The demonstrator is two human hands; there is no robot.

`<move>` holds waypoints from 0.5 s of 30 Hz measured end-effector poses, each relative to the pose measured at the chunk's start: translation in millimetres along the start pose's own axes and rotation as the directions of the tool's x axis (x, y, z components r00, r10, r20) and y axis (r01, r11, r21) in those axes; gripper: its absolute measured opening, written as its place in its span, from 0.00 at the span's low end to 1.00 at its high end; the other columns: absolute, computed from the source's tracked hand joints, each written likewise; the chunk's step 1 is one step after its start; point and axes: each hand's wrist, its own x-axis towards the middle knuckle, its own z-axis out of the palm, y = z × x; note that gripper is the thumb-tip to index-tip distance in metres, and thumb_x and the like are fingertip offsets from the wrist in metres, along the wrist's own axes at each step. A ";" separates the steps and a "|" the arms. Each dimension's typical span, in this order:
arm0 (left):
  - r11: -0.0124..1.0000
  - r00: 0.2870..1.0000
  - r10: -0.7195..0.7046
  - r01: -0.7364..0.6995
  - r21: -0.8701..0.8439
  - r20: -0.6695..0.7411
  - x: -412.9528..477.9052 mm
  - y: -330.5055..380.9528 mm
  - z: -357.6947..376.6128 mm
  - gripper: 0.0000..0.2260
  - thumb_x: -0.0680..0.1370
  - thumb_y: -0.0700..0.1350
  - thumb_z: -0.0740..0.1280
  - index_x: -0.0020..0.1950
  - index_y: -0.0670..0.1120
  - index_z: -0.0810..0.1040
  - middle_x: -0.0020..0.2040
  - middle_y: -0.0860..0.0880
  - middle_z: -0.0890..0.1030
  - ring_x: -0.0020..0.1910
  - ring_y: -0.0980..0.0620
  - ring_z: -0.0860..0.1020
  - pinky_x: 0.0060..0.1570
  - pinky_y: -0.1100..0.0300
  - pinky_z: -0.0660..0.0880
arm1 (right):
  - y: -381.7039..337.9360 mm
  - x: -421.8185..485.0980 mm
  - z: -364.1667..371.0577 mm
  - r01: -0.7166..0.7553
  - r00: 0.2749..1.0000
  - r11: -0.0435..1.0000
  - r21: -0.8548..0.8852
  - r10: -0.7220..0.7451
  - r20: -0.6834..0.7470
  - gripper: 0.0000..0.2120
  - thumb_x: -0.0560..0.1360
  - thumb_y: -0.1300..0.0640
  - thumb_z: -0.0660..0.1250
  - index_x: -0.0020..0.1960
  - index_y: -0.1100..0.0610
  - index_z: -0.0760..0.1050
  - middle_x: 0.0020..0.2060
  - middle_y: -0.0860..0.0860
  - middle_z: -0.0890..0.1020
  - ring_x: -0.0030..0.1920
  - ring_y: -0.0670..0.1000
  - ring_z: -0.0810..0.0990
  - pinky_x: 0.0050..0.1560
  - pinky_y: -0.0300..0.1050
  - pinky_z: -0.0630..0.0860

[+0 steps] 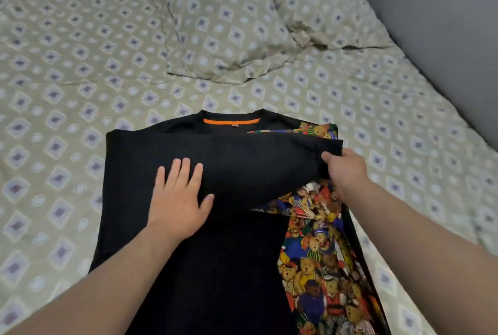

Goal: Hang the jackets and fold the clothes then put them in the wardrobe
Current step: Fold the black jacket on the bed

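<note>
One top: black bear-print T-shirt (237,162) on diamond-patterned bedsheet (80,65); hem cut off, 6 o'clock.
L hand (177,197): flat, fingers spread, pressing.
R hand (347,173): pinches folded edge, 3 o'clock.

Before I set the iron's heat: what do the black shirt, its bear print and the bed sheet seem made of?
Black shirt: soft matte knit, probably cotton jersey; it folds limp, with no shine. Bear print: a printed panel of similar matte cloth, fibre unclear. Bed sheet: thin matte woven cloth, perhaps cotton or a blend; it shows fine creases.
</note>
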 end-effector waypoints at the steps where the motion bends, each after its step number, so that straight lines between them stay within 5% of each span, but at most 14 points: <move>1: 0.999 0.998 -0.043 0.043 0.000 0.047 4.5 -9.0 1.4 0.34 0.79 0.65 0.48 0.81 0.49 0.50 0.81 0.44 0.51 0.80 0.44 0.47 0.77 0.45 0.44 | 6.9 9.7 -7.0 0.029 0.999 0.995 -0.094 -0.030 -0.011 0.01 0.77 0.58 0.69 0.47 0.54 0.79 0.49 0.57 0.84 0.50 0.61 0.82 0.57 0.60 0.80; 4: 1.000 0.984 -0.028 0.030 -0.008 0.178 10.7 -25.1 11.8 0.33 0.81 0.63 0.49 0.82 0.49 0.47 0.82 0.45 0.48 0.80 0.45 0.46 0.78 0.47 0.45 | 38.4 20.5 -12.4 0.052 0.998 0.930 -0.363 -0.034 0.056 0.17 0.77 0.53 0.70 0.61 0.60 0.75 0.55 0.58 0.81 0.55 0.62 0.80 0.57 0.55 0.78; 7: 0.993 0.996 -0.065 0.070 -0.095 0.055 5.5 -29.7 16.4 0.33 0.81 0.60 0.57 0.81 0.46 0.53 0.81 0.40 0.53 0.80 0.42 0.50 0.77 0.46 0.48 | 62.7 14.4 -13.2 0.003 1.000 0.909 -0.417 -0.011 -0.016 0.25 0.75 0.43 0.69 0.64 0.59 0.73 0.56 0.58 0.79 0.56 0.62 0.79 0.56 0.55 0.77; 9: 0.943 0.969 -0.244 0.231 -0.239 -0.027 -11.7 -39.3 19.1 0.32 0.80 0.55 0.62 0.79 0.42 0.59 0.78 0.38 0.58 0.77 0.39 0.56 0.75 0.43 0.54 | 78.6 2.6 -17.6 0.003 0.999 0.927 -0.375 -0.021 -0.045 0.24 0.75 0.40 0.66 0.60 0.57 0.73 0.53 0.57 0.79 0.51 0.60 0.79 0.51 0.52 0.75; 11: 0.833 0.913 -0.406 0.392 -0.391 0.050 -46.3 -52.3 27.1 0.31 0.81 0.53 0.62 0.79 0.39 0.58 0.78 0.37 0.59 0.77 0.38 0.57 0.75 0.43 0.57 | 105.5 -17.3 -26.9 0.014 1.000 0.938 -0.347 -0.022 -0.020 0.21 0.76 0.39 0.65 0.56 0.55 0.71 0.50 0.55 0.78 0.45 0.55 0.76 0.45 0.50 0.71; 15: 0.898 0.920 -0.344 0.381 -0.219 0.190 -132.9 -58.3 52.1 0.31 0.83 0.53 0.57 0.80 0.38 0.54 0.80 0.39 0.55 0.79 0.40 0.53 0.77 0.45 0.52 | 161.7 -64.5 -54.4 -0.011 1.000 0.845 -0.534 0.023 0.016 0.23 0.73 0.41 0.73 0.57 0.55 0.69 0.52 0.57 0.78 0.46 0.57 0.78 0.47 0.52 0.76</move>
